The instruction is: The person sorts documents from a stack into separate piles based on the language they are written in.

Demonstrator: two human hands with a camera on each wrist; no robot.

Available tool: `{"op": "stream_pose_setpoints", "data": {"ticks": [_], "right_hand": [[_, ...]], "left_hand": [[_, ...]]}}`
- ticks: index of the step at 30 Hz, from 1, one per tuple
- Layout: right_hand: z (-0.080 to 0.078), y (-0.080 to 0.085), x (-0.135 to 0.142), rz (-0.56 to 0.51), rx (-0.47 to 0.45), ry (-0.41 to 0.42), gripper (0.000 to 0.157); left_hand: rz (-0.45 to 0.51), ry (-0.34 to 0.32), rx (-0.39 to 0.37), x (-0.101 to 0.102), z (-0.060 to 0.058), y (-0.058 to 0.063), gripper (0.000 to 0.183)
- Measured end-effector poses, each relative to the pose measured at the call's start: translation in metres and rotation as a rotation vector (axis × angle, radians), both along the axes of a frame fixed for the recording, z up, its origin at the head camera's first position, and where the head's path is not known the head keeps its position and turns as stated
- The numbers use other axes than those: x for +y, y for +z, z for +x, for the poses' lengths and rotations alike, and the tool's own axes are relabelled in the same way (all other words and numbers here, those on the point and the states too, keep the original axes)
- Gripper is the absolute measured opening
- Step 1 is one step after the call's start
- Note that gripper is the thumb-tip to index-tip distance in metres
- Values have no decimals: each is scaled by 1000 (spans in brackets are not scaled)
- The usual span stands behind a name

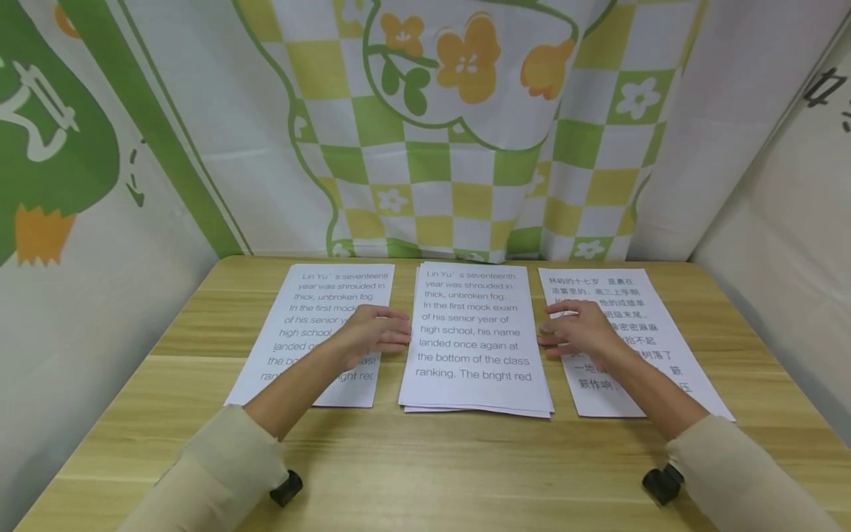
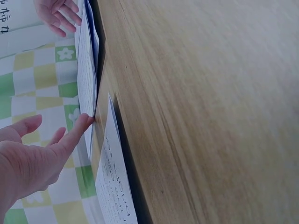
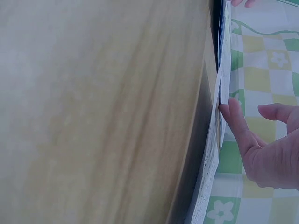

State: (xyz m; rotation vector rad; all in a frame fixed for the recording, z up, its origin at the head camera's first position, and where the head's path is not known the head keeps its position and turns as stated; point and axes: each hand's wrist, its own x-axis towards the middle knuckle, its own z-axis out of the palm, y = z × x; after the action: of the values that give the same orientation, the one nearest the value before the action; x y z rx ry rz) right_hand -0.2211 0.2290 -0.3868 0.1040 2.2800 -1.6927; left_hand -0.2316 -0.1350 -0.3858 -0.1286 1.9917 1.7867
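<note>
Between my hands lies a middle stack of printed sheets (image 1: 472,332), its lower sheets slightly askew at the bottom edge. My left hand (image 1: 372,336) reaches over the left English sheet (image 1: 319,384), fingers extended to the stack's left edge. In the left wrist view those fingertips (image 2: 86,119) appear to touch the stack. From the other side, my right hand (image 1: 581,332) spans the right sheet with Chinese text (image 1: 631,295), fingertips near the stack's right edge. In the right wrist view its fingers (image 3: 236,119) are extended, and nothing is held.
A wooden table (image 1: 465,473) carries all the paper. Behind it hangs a checkered, flowered curtain (image 1: 459,177), with pale fabric walls (image 1: 791,244) on both sides. Black wrist devices (image 1: 663,484) sit under both sleeves.
</note>
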Motion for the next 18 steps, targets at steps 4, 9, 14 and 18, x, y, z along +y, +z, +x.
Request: {"op": "stream_pose_setpoints", "data": {"ticks": [4,9,14,18], "right_hand": [[2,1,0,-3,9,11,58],[3,1,0,-3,25,22,58],[3,2,-1,-4,37,23,57],[4,3,-1,1,40,26,55]], "left_hand": [[6,-1,0,0,0,0,40],[9,8,7,1,0,0,38],[18,9,20,2,1,2,38],[17,6,24,1,1,2,37]]}}
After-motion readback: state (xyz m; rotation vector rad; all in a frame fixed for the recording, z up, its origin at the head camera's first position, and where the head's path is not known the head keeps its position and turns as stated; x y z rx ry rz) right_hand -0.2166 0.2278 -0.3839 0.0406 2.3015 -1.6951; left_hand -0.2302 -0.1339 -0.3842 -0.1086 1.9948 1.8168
